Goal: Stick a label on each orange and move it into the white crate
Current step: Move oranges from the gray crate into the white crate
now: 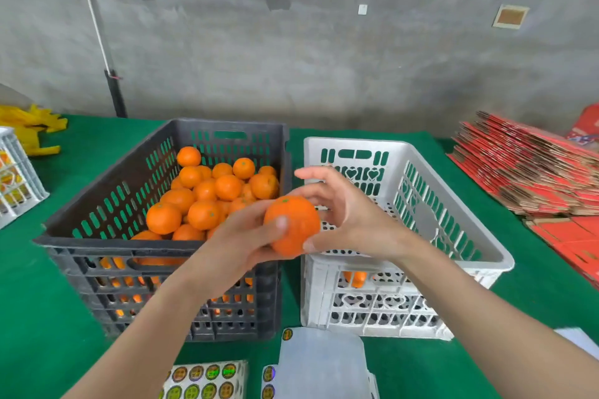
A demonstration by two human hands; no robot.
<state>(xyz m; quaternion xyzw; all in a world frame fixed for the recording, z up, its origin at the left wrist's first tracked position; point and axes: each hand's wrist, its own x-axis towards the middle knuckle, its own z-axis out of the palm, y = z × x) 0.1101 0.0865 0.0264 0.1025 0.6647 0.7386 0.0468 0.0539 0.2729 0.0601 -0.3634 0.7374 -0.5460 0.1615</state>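
My left hand (241, 238) grips an orange (293, 225) from the left, its thumb across the front, above the gap between the two crates. My right hand (343, 214) cups the same orange from the right, thumb under it and fingers curled behind. No label shows on the side facing me. The black crate (107, 201) on the left holds several oranges (207, 194). The white crate (453, 201) stands to the right; one orange (355, 278) shows through its front slots. Sheets of round labels (207, 379) lie at the near table edge.
Everything stands on a green table cloth (48, 317). A mostly peeled label sheet (321, 363) lies in front of the white crate. Flattened red cartons (531, 172) are stacked at the right. At the far left sit another white crate (16, 178) and yellow bags (32, 126).
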